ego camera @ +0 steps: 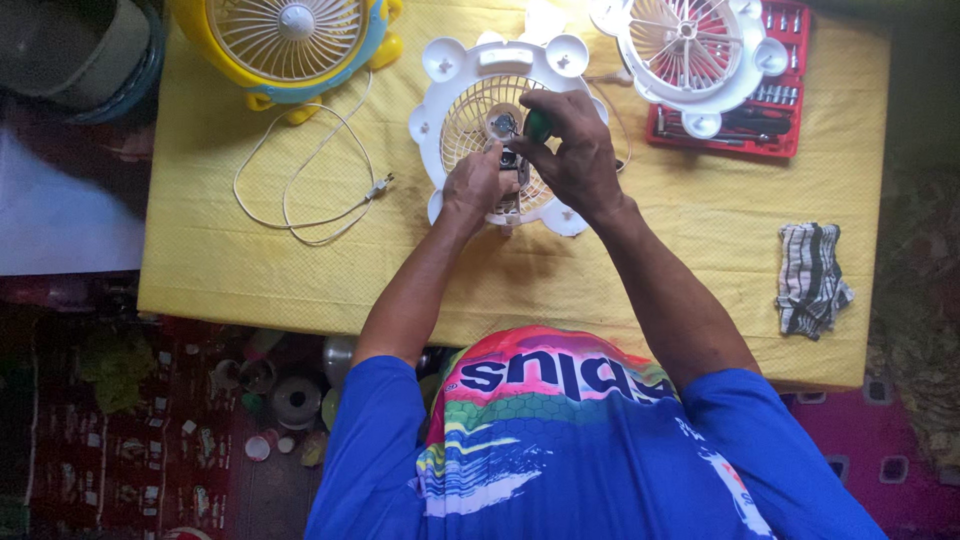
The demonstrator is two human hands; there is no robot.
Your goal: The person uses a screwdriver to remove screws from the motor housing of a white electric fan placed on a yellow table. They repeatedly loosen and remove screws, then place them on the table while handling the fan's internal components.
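A person leans over a table with a yellow cloth (300, 270), and both hands are busy in the middle of a white fan shell (450, 110) that lies flat there. The right hand (575, 150) is closed around a green-handled screwdriver (538, 124), tip down toward the small motor (503, 125) in the middle. The left hand (475, 185) pinches a little dark part (510, 165) just beside the motor, fingers closed on it. I think the tip could slip off and poke the left fingers, because they sit so close to it. A tiny screw could also drop through the thin slats and roll away. The shell might tip or slide on the soft cloth if the push comes crooked. The white cord (300, 170) curls loose to the left, near the yellow fan (290, 40), and an elbow could snag it. On the right sits another white fan grille (690, 45) on a red tool box (775, 110), close by, so that side is tight. A striped rag (812, 278) lies near the right edge. The near strip of cloth is the most open spot.
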